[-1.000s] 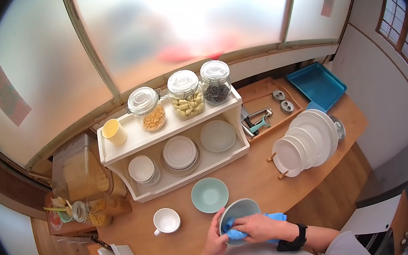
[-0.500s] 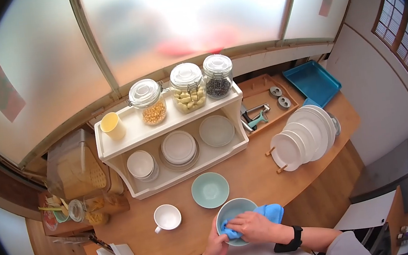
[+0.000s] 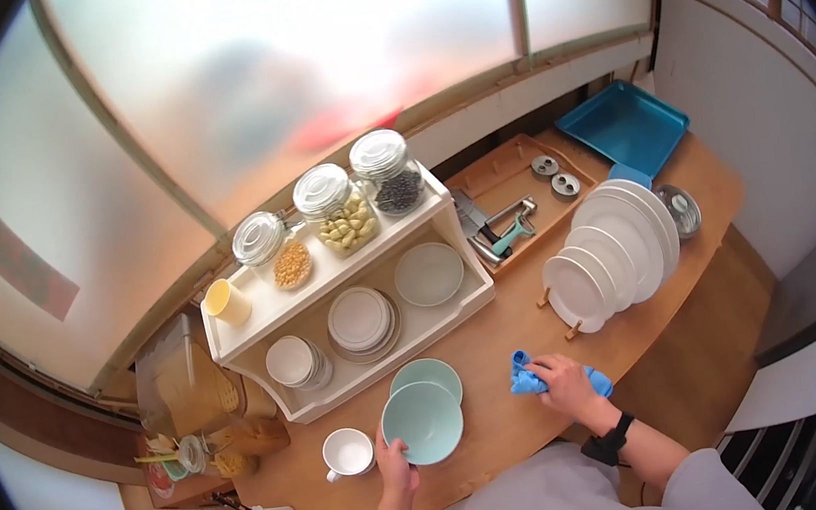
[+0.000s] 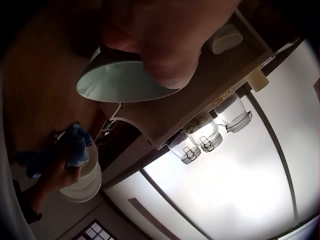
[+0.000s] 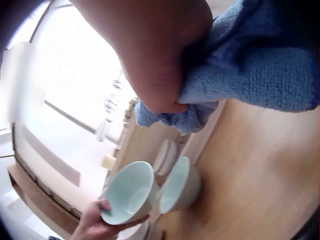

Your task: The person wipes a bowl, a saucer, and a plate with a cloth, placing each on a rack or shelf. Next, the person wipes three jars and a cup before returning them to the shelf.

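My left hand [image 3: 396, 468] grips a pale green bowl [image 3: 423, 424] by its near left rim, thumb over the edge. In the head view this bowl overlaps a second pale green bowl [image 3: 437, 370] that stands on the table behind it; the right wrist view shows the held bowl [image 5: 131, 192] tilted beside the standing bowl [image 5: 181, 187]. To the right, my right hand [image 3: 568, 386] holds a crumpled blue cloth [image 3: 526, 377] over the table, away from both bowls. A white cup [image 3: 348, 451] stands just left of my left hand.
A white shelf [image 3: 331, 289] holds stacked bowls and plates, with glass jars and a yellow cup [image 3: 228, 302] on top. White plates [image 3: 574, 294] stand in a rack at right. Behind are a wooden utensil tray [image 3: 490, 180] and a blue tray [image 3: 627, 124].
The right hand has pulled the cloth out of the bowl and moved right. The left hand has carried the bowl left and forward, over the standing bowl. The head view has turned.
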The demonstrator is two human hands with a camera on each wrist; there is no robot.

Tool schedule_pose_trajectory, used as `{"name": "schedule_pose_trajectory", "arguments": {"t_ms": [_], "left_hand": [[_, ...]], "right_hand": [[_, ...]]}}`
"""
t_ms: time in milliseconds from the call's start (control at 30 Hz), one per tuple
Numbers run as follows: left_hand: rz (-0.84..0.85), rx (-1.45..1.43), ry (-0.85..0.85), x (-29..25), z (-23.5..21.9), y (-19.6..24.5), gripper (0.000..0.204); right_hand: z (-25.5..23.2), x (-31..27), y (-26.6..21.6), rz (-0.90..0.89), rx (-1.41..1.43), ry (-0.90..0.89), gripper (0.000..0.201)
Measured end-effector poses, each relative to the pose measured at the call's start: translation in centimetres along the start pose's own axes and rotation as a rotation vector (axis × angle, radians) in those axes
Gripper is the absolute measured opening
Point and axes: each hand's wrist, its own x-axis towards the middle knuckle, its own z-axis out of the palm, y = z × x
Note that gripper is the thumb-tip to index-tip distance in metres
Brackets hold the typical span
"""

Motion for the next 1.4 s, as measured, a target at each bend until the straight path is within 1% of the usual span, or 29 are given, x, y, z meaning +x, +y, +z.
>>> {"name": "schedule_pose_trajectory", "arguments": {"t_ms": [33, 67, 133, 167, 233, 300, 367, 400, 467, 533, 567, 700, 767, 800, 867, 900, 967, 1000, 1067, 1200, 1267, 1300, 1367, 1400], "left_hand": [[0.056, 0.092, 0.014, 1.0, 0.1, 0.0, 0.064], [0.115, 0.181, 0.024, 2.0, 0.2, -0.1, 0.061], [0.103, 0.186, 0.010, 3.7, 0.2, -0.3, 0.060], [0.093, 0.172, 0.008, 4.7, 0.4, -0.5, 0.059], [0.076, 0.185, -0.003, 6.4, 0.6, -0.8, 0.057], [0.047, 0.207, 0.005, 8.0, 0.2, -1.2, 0.056], [0.080, 0.413, 0.043, 9.3, 0.0, -1.7, 0.050], [0.068, 0.425, 0.042, 9.7, -0.2, -2.1, 0.050], [0.140, 0.475, 0.111, 10.0, -0.1, -2.6, 0.045], [0.147, 0.524, 0.123, 10.1, -0.1, -2.7, 0.044], [0.167, 0.563, 0.135, 10.0, -0.2, -2.6, 0.042], [0.154, 0.590, 0.173, 10.6, -1.3, -3.0, 0.040], [0.185, 0.692, 0.213, 10.9, -1.4, -3.3, 0.037], [0.178, 0.698, 0.207, 11.0, -1.4, -3.3, 0.037], [0.287, 0.977, 0.214, 11.1, -0.9, -2.6, 0.034], [0.283, 0.982, 0.209, 11.3, -1.1, -2.3, 0.034], [0.239, 1.147, 0.053, 11.8, -1.5, -1.4, 0.034], [0.237, 1.150, 0.050, 11.9, -1.7, -1.3, 0.034], [0.351, 1.282, 0.025, 12.2, -2.0, -1.2, 0.033], [0.399, 1.365, 0.020, 11.7, -1.4, -0.7, 0.029], [0.452, 1.468, 0.030, 11.0, -0.4, -0.3, 0.025], [0.456, 1.472, 0.026, 11.0, -0.5, -0.3, 0.025], [0.474, 1.610, 0.061, 11.2, -0.9, -0.6, 0.025], [0.476, 1.613, 0.055, 11.3, -1.1, -0.8, 0.025]], "right_hand": [[1.4, -1.0, 1.9, 0.023, -0.025, -0.045, 0.035], [2.6, -1.9, 3.3, 0.038, -0.014, -0.032, 0.035], [4.1, -3.3, 5.5, 0.106, -0.061, -0.082, 0.035], [4.5, -3.9, 6.2, 0.113, -0.058, -0.066, 0.035], [5.2, -4.2, 7.3, 0.150, -0.063, -0.102, 0.038], [5.9, -4.2, 8.4, 0.156, -0.035, -0.071, 0.041], [6.1, -4.2, 8.4, 0.171, -0.007, -0.053, 0.044], [6.0, -4.2, 8.6, 0.157, -0.023, -0.049, 0.044], [5.6, -4.1, 8.8, 0.156, -0.034, -0.051, 0.044], [5.6, -4.1, 8.8, 0.113, -0.042, 0.014, 0.042], [5.8, -4.1, 8.9, 0.118, -0.033, 0.005, 0.042], [6.0, -3.9, 9.1, 0.112, -0.001, 0.032, 0.044], [5.9, -3.9, 9.2, 0.120, -0.005, 0.045, 0.044], [5.9, -3.9, 9.2, 0.107, -0.007, 0.045, 0.042], [5.8, -4.0, 9.3, 0.104, -0.009, 0.045, 0.041], [5.9, -4.0, 9.3, 0.104, -0.015, 0.043, 0.041], [6.0, -4.0, 9.3, 0.108, -0.018, 0.042, 0.041], [6.0, -4.0, 9.3, 0.105, -0.017, 0.050, 0.041], [6.1, -4.1, 9.3, 0.106, -0.016, 0.059, 0.041], [6.2, -4.2, 9.3, 0.101, -0.022, 0.072, 0.039], [6.2, -4.2, 9.2, 0.104, -0.022, 0.081, 0.039], [6.3, -4.3, 9.2, 0.106, -0.023, 0.087, 0.038], [6.3, -4.4, 9.3, 0.114, -0.024, 0.097, 0.038], [6.2, -4.4, 9.2, 0.108, -0.027, 0.100, 0.038]]}}
